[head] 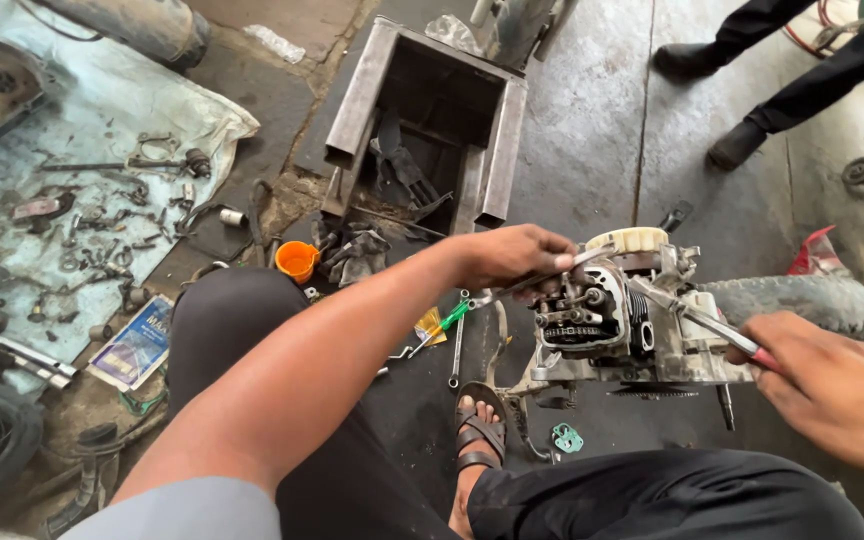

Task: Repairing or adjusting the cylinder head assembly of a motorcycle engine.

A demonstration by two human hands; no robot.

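A small grey engine (pixel 617 320) sits right of the frame's centre, on the dark floor, its open side facing the camera so that a chain and sprocket show inside, and a cream ribbed part caps its top. A thin metal tool (pixel 532 283) slants from centre frame up against its upper left. A red-handled metal tool (pixel 717 328) slants across its right side towards the right edge.

Blue rectangular packet (pixel 135 345) on floor
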